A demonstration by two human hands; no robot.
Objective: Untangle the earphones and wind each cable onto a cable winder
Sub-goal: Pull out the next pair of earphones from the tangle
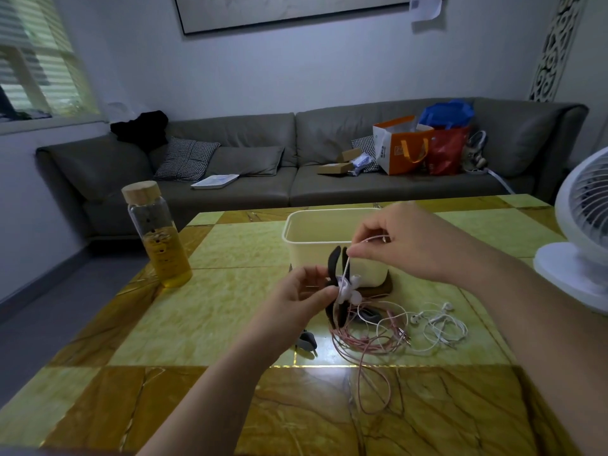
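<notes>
Gripping winder (pixel 333 262) with left hand (pixel 304 292), pinching white cable (pixel 345 267) with right hand (pixel 399 241); could snag pink cable (pixel 362 340), dragging tangle.

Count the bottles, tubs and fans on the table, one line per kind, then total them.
Bottle: 1
Tub: 1
Fan: 1
Total: 3

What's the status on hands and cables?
Left hand grips black winder. Right hand pinches white cable above it. Pink cable, other white earphones loose on table.
</notes>
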